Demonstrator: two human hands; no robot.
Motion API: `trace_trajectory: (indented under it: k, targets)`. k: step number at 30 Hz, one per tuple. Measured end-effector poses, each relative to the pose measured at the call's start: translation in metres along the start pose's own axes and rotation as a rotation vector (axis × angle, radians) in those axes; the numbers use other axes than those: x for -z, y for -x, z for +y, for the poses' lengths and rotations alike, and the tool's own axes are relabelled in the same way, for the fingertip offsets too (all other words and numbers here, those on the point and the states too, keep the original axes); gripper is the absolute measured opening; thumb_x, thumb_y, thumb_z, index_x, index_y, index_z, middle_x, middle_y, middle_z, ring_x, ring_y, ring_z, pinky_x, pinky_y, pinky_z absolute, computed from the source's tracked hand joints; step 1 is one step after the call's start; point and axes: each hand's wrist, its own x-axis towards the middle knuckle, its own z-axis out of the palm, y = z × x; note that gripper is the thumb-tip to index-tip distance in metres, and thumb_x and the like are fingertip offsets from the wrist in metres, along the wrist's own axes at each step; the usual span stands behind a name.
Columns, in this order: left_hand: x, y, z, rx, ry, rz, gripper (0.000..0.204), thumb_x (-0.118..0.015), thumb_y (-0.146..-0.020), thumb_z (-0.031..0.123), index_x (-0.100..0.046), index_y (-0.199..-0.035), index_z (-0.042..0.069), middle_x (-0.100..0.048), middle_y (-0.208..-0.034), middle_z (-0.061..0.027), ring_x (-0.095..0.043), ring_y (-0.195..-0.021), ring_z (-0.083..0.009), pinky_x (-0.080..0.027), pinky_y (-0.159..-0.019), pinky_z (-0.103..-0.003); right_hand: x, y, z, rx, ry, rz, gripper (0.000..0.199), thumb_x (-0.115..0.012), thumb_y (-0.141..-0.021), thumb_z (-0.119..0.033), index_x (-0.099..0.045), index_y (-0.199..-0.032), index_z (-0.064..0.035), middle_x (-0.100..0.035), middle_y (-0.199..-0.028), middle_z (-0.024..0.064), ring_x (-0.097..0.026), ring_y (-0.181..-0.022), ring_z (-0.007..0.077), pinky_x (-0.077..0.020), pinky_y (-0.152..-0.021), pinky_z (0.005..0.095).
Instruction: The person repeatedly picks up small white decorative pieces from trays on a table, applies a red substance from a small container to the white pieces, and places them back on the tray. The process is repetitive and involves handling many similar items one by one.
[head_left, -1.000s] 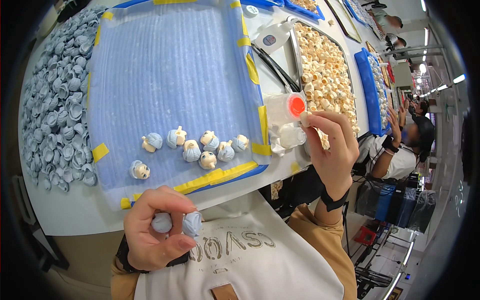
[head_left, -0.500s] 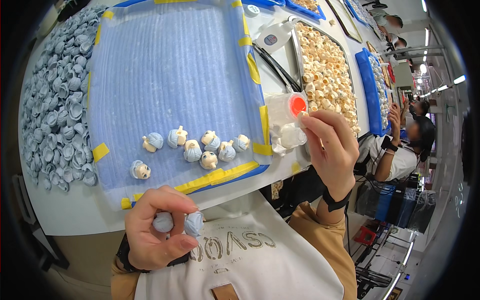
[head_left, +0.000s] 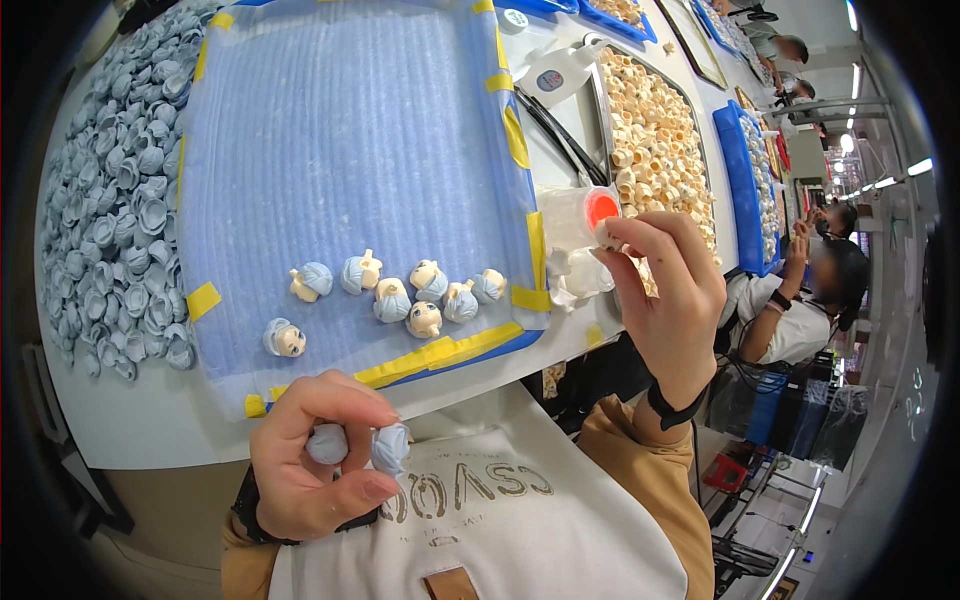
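Observation:
My left hand, over my lap, is closed around a pale blue doll-hair piece at its fingertips. A second rounded blue piece sits in the curl of its fingers. My right hand pinches a small pale piece, mostly hidden by the fingers, in front of a clear cup with a round orange-red top. A crumpled clear wrap or small container lies just below that. Several doll heads with blue hair rest on the cloth-lined blue tray.
Loose blue hair shells are heaped at the left. To the right are a metal tray of cream doll-head parts, a white squeeze bottle and black tweezers. A co-worker sits farther right, beside a blue bin.
My right hand has shifted slightly right, still pinching the small piece beside the cup. The left hand holds its place. The whole view has moved a little.

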Motion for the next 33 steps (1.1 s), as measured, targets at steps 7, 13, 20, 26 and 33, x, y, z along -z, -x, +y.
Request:
trace_trajectory:
  k: [7, 13, 20, 26, 33]
  targets:
    - [0.003, 0.001, 0.000, 0.006, 0.007, 0.008, 0.042, -0.075, -0.072, 0.018, -0.053, -0.102, -0.002, -0.055, -0.090, -0.0076, -0.039, -0.053, -0.0033, -0.032, -0.054, -0.019, -0.008, 0.010, 0.000, -0.145, -0.031, 0.079, 0.026, -0.076, -0.064, -0.003, -0.055, -0.079, -0.0029, -0.054, -0.070, 0.0070, -0.050, -0.054, 0.0169, -0.0399, -0.047, 0.0267]
    - [0.006, 0.003, -0.001, -0.003, 0.007, -0.005, 0.042, -0.076, -0.072, 0.019, -0.053, -0.101, -0.001, -0.056, -0.093, -0.0086, -0.039, -0.053, -0.0034, -0.032, -0.053, -0.019, -0.014, 0.015, -0.003, -0.194, -0.036, 0.131, 0.029, -0.078, -0.064, -0.005, -0.051, -0.075, -0.0030, -0.052, -0.067, 0.0057, -0.048, -0.052, 0.0135, -0.0379, -0.045, 0.0246]
    - [0.004, 0.001, 0.000, 0.006, -0.004, 0.021, 0.042, -0.076, -0.072, 0.019, -0.054, -0.101, -0.001, -0.055, -0.088, -0.0073, -0.039, -0.053, -0.0034, -0.032, -0.053, -0.019, -0.018, 0.021, -0.002, -0.232, -0.027, 0.168, 0.030, -0.078, -0.065, -0.007, -0.050, -0.075, -0.0029, -0.050, -0.065, 0.0050, -0.048, -0.052, 0.0125, -0.0377, -0.045, 0.0243]
    - [0.004, 0.002, 0.000, 0.012, -0.009, 0.035, 0.042, -0.076, -0.072, 0.020, -0.054, -0.101, -0.001, -0.053, -0.083, -0.0061, -0.038, -0.053, -0.0035, -0.031, -0.054, -0.019, -0.019, 0.024, -0.001, -0.283, -0.049, 0.219, 0.029, -0.078, -0.066, -0.008, -0.052, -0.079, -0.0029, -0.053, -0.068, 0.0046, -0.048, -0.054, 0.0114, -0.0375, -0.048, 0.0239]
    - [-0.001, 0.001, 0.002, 0.034, 0.020, 0.071, 0.042, -0.075, -0.072, 0.021, -0.053, -0.101, -0.001, -0.052, -0.080, -0.0054, -0.038, -0.053, -0.0034, -0.032, -0.055, -0.019, -0.017, 0.035, 0.002, -0.479, -0.282, 0.282, 0.024, -0.071, -0.073, -0.005, -0.052, -0.087, -0.0015, -0.054, -0.074, 0.0032, -0.048, -0.059, 0.0078, -0.0364, -0.054, 0.0218]
